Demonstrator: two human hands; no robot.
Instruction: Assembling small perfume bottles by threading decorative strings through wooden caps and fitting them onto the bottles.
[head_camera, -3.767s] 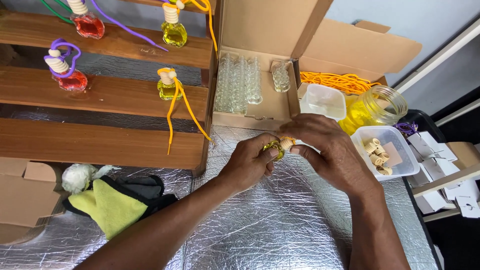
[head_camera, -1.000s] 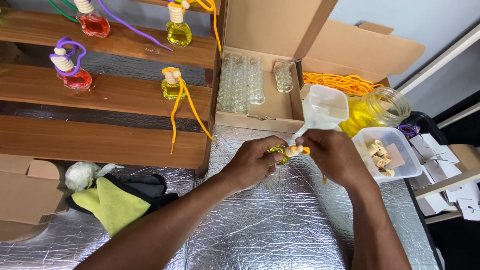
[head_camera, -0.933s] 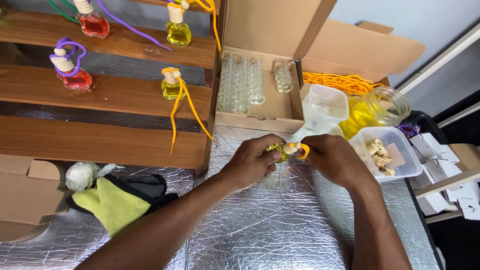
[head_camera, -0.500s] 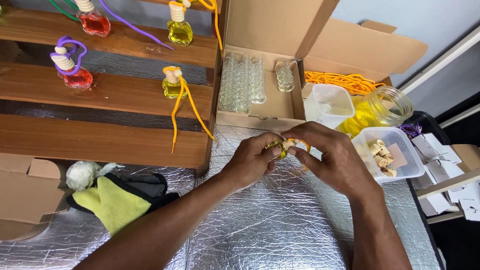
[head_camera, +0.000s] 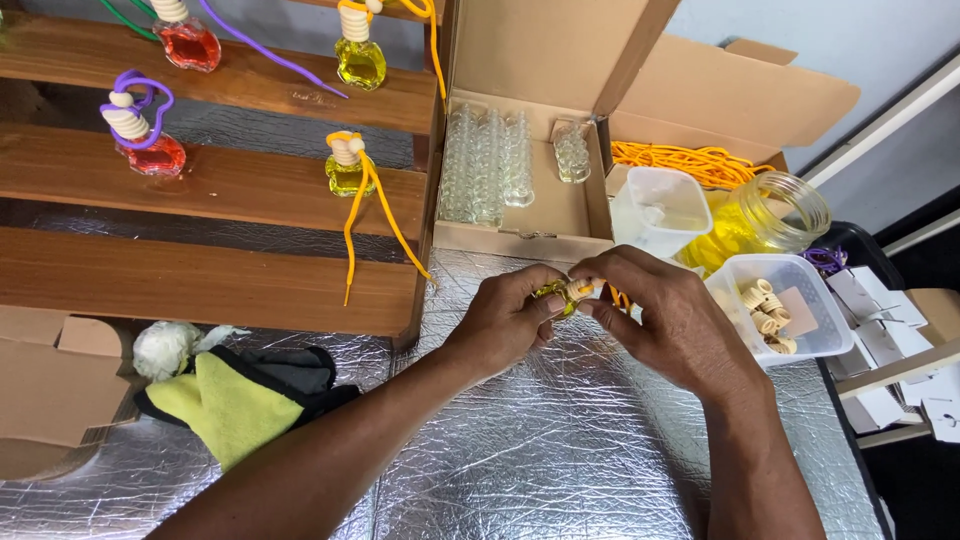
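Left hand: our left hand (head_camera: 505, 325) sat at the middle of the frame, its grip pinching a small bottle (head_camera: 556, 292) of yellow liquid.
Right hand: our right hand (head_camera: 670, 325) met it from the right, fingertips (head_camera: 590, 300) pressed on the pale cap end of the same bottle.
Bottle: held between both hands, just above the silver foil surface (head_camera: 560, 450), in front of the open cardboard box (head_camera: 560, 200).
Box: it held rows of clear empty bottles (head_camera: 487, 165).
Right of the hands: a white cup (head_camera: 660, 208), a glass jar (head_camera: 765, 215) of yellow liquid, and a clear tub (head_camera: 800, 310) of pale caps.
Upper left: wooden shelves (head_camera: 200, 180) carried filled bottles with cords, one yellow (head_camera: 347, 170) and one red (head_camera: 150, 150).
Lower left: a yellow cloth (head_camera: 235, 405) lay on the surface.
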